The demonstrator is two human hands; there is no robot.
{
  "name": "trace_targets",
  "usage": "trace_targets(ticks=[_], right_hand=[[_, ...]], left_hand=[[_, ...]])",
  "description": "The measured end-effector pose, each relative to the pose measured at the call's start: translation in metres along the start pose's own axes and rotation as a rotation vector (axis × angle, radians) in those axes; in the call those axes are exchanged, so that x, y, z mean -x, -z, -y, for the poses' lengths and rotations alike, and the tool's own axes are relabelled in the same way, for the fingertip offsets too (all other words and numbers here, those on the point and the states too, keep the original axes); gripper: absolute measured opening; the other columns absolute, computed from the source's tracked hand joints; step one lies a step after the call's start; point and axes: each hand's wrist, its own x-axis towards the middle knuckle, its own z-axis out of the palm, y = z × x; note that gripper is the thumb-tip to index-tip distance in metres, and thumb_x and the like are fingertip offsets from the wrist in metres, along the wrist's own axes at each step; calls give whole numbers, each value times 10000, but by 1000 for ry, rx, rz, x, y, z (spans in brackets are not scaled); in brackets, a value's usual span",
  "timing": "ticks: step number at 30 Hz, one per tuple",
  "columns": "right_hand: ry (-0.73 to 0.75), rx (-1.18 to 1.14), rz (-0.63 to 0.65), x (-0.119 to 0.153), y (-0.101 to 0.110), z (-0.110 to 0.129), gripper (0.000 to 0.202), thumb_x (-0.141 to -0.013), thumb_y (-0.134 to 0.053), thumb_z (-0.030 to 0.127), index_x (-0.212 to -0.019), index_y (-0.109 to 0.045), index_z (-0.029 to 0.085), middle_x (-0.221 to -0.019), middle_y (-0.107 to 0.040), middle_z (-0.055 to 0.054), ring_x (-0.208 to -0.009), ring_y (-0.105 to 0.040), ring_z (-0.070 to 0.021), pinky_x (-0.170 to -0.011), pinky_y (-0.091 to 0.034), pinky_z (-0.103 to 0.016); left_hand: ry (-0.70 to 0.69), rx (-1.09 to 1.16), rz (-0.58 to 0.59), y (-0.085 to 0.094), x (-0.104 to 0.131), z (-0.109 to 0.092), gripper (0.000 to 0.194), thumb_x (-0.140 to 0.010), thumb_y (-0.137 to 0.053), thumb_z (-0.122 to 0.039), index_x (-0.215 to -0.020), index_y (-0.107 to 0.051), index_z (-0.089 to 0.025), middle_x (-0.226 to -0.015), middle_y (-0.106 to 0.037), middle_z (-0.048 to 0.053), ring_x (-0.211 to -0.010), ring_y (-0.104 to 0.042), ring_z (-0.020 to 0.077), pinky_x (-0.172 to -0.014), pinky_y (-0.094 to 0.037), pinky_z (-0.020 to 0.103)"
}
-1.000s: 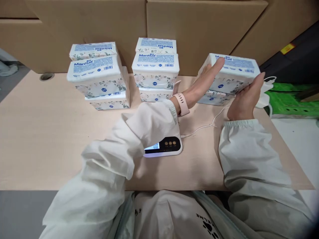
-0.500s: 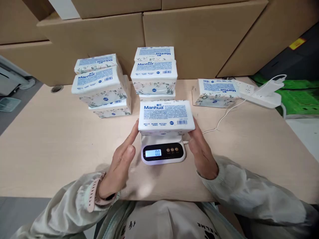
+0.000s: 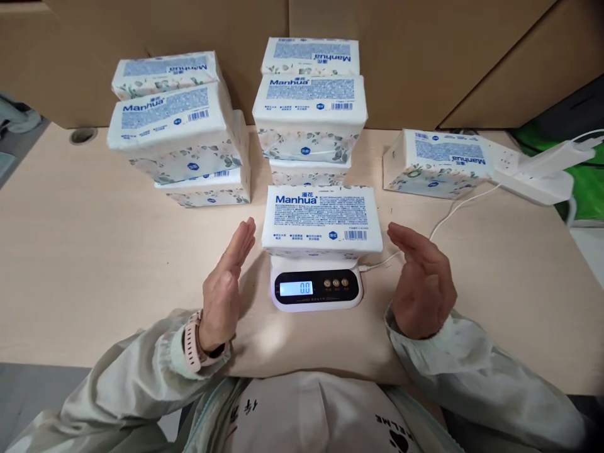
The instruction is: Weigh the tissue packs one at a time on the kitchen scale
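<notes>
A white and blue Manhua tissue pack [image 3: 323, 219] rests on a white digital scale [image 3: 316, 307], whose lit display reads 0.0. My left hand [image 3: 227, 286] is held just left of the pack, apart from it, fingers stretched out and holding nothing. To the right of the pack, my right hand [image 3: 422, 283] is also raised with its fingers extended, empty and not touching it. Behind the scale stands a stack of tissue packs [image 3: 309, 119], and another stack [image 3: 174, 132] is at the back left.
A single tissue pack [image 3: 436, 163] lies at the back right beside a white power strip [image 3: 533, 170]. A white cable [image 3: 453, 211] runs from there to the scale. Brown cardboard boxes [image 3: 377, 69] line the table's [image 3: 117, 264] far edge, near a cable hole [image 3: 83, 136].
Both my hands have moved off the sides of the pack and outward, letting it go on the scale. The view has shifted closer to the table. The display still reads 0.0.
</notes>
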Motion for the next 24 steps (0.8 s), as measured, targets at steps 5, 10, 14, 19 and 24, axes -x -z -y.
trace_targets(ticks=[5, 10, 14, 19, 24], right_hand=[[71, 10, -143, -5, -7, 5, 471, -1050, -421, 432, -1415, -719, 418, -1315, -776, -51, -1268, -709, -425, -1071, -554, -705], [74, 38, -201, -3, -10, 3, 464, -1048, -413, 469, -1393, -721, 436, -1267, -781, -55, -1213, -736, -408, -1034, -575, -687], [101, 20, -233, -2, -11, 0, 469, -1031, -456, 458, -1419, -720, 434, -1240, -789, -58, -1125, -768, -382, -1016, -591, -665], [99, 24, -184, -3, -9, 5, 449, -1044, -471, 447, -1418, -719, 441, -1244, -788, -54, -1149, -763, -388, -1022, -582, -677], [64, 25, -75, 2, 0, 5, 461, -1053, -458, 473, -1457, -678, 445, -1328, -762, -41, -1217, -729, -403, -1063, -543, -714]], left_hand=[[10, 33, -23, -3, -2, -3, 519, -1118, -503, -490, -1592, -609, -310, -1687, -536, 39, -1620, -460, 295, -1363, -420, 451], [17, 51, -44, -5, -2, -4, 535, -1097, -531, -535, -1564, -641, -297, -1656, -574, 66, -1586, -511, 311, -1335, -458, 453], [23, 38, -47, -5, -2, -6, 539, -1097, -529, -548, -1557, -647, -293, -1645, -588, 64, -1571, -532, 303, -1317, -478, 432], [-26, 30, -22, -6, -3, -7, 517, -1115, -498, -515, -1561, -642, -295, -1650, -586, 41, -1571, -535, 270, -1303, -489, 386], [2, 51, -41, -7, -1, -6, 529, -1084, -561, -555, -1532, -662, -292, -1635, -599, 76, -1556, -549, 316, -1315, -479, 467]])
